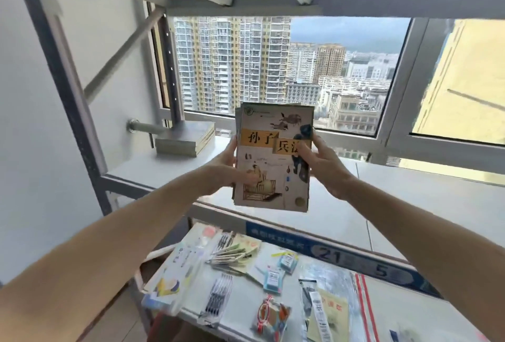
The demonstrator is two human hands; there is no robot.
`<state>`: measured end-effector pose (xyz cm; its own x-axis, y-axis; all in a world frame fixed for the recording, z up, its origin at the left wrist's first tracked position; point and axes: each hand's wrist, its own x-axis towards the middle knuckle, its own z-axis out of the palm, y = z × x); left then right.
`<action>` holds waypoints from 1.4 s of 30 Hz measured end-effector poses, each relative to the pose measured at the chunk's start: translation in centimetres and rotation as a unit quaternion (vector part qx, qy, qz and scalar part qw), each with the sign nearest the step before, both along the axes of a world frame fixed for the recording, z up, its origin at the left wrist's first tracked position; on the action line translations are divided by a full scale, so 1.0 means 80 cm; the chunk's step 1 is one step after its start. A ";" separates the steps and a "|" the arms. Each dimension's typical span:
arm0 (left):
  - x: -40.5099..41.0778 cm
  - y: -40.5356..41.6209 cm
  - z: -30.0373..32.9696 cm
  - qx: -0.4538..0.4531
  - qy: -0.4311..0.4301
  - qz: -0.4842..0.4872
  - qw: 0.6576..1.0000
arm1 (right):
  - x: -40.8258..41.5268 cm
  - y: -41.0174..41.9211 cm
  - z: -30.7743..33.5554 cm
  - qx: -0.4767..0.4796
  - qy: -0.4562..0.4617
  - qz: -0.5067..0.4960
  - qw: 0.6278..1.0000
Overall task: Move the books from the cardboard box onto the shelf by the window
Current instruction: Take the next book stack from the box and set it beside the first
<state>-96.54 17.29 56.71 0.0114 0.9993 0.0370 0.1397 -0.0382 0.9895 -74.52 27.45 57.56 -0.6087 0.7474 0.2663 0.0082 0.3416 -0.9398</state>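
Two bare forearms reach in from the bottom corners. Grey metal shelf runs under the window, smooth flat board, perforated upright at left. Lower shelf cluttered with pen packs, plastic-wrapped stationery, small blue boxes. Flat stack of books lies at the shelf's left end against the upright. Held books, thin glossy paperbacks, upright above the shelf: left hand grip on the left edge, right hand grip on the right edge.
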 end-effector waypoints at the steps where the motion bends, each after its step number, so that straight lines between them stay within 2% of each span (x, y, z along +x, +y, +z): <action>1: -0.020 0.011 0.002 0.001 0.009 0.018 1.000 | -0.022 0.014 0.000 0.008 0.002 0.007 1.000; 6: -0.111 0.055 -0.005 0.010 0.043 0.069 0.997 | -0.120 0.066 -0.014 0.039 -0.015 0.022 0.999; 14: -0.228 0.130 -0.039 0.056 0.091 0.029 0.994 | -0.220 0.123 -0.057 0.080 -0.018 -0.028 0.996; 20: -0.266 0.169 -0.068 0.125 0.130 -0.010 0.984 | -0.244 0.127 -0.072 0.128 -0.034 -0.092 0.987; 24: -0.278 0.177 -0.086 0.170 0.178 -0.016 0.969 | -0.243 0.126 -0.076 0.138 -0.061 -0.084 0.985; 29: -0.289 0.178 -0.094 0.167 0.199 -0.051 0.964 | -0.242 0.124 -0.077 0.152 -0.093 -0.068 0.982; 36: -0.282 0.177 -0.093 0.152 0.162 -0.065 0.973 | -0.252 0.132 -0.083 0.114 -0.058 -0.081 0.988; 40: -0.281 0.184 -0.072 0.062 0.038 -0.069 0.995 | -0.261 0.150 -0.068 0.033 -0.016 -0.088 0.995; 42: -0.276 0.192 -0.059 0.020 0.011 -0.022 0.999 | -0.266 0.167 -0.055 -0.011 -0.024 -0.099 0.995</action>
